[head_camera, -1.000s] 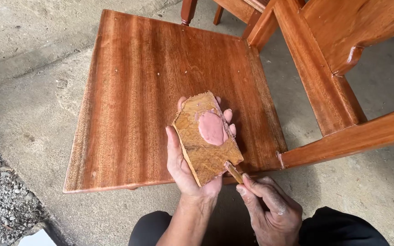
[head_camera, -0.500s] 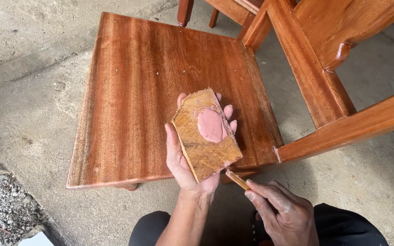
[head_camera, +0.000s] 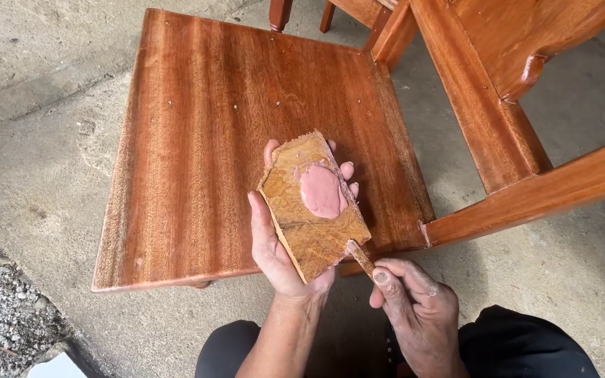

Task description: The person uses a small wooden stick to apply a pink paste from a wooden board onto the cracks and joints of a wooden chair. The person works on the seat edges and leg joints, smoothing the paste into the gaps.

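**Filler on the scrap board, stick at its edge**

Left to right, all relative to the scrap board [head_camera: 313, 206]. Far left of it: gravel patch [head_camera: 1, 308] on the concrete floor [head_camera: 36, 140]. Behind and under the board: reddish wooden seat panel [head_camera: 246, 133], glossy, grain running front-to-back.

Left hand [head_camera: 274, 245] cups the board from below, thumb along its left edge, fingertips curled over the far side. So it's closed around the board, tilted a bit toward the head cam. The board's acting as a palette: one pink blob of putty [head_camera: 322, 190] sits on its upper half; rest of the face is bare, stained brown.

At the board's lower right corner: thin wooden stick [head_camera: 360, 257], pinched in the right hand [head_camera: 414, 308] btw thumb and fingers, tip touching the board edge.

To do it well, I'd judge: keep the board level-ish, take small scoops off the blob's edge.

Right of the board: chair frame rails [head_camera: 526, 189], same red-brown wood.
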